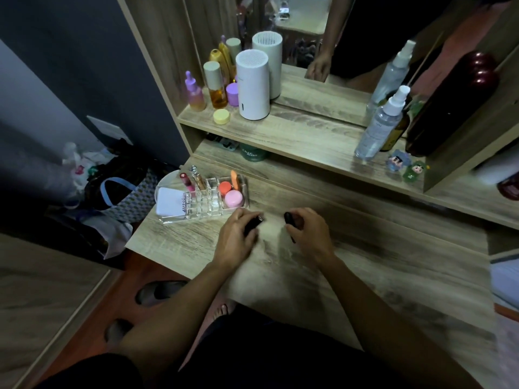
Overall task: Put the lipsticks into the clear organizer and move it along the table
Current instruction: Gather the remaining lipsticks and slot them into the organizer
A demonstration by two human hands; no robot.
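The clear organizer (213, 210) stands at the left end of the wooden table (365, 276). A pink lipstick (187, 182) and a clear gold-tinted tube (198, 178) stand upright in its slots; an orange jar (224, 187), a pink jar (234, 198) and an orange stick (234, 179) fill its right compartment. My left hand (237, 238) rests on the table just right of the organizer, closed around a black lipstick (251, 226). My right hand (307, 234) holds another black lipstick (289, 220) a little to the right.
A white compact (170, 204) lies at the organizer's left end on a round mirror. The raised shelf (295, 136) behind holds a white cylinder (252, 85), bottles (216, 85), spray bottles (379, 124) and small figurines (398, 161). A bag (123, 192) sits on the floor left of the table.
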